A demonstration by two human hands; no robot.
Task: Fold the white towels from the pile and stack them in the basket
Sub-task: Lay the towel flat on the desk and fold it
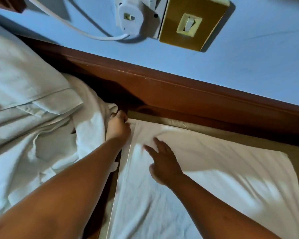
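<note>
A white towel (205, 169) lies spread flat on the surface at the right, with its far left corner near the wooden headboard. My left hand (118, 125) pinches that far corner of the towel with curled fingers. Flat on the towel a little nearer to me rests my right hand (162, 161), fingers straight and spread. A pile of rumpled white towels (33, 118) fills the left side, its edge draped beside my left forearm. No basket is in view.
A brown wooden headboard (179, 94) runs diagonally behind the towel. Above it is a blue wall with a white plug and cable (129, 16) and a brass switch plate (192, 23). A dark gap (116, 169) separates the pile from the spread towel.
</note>
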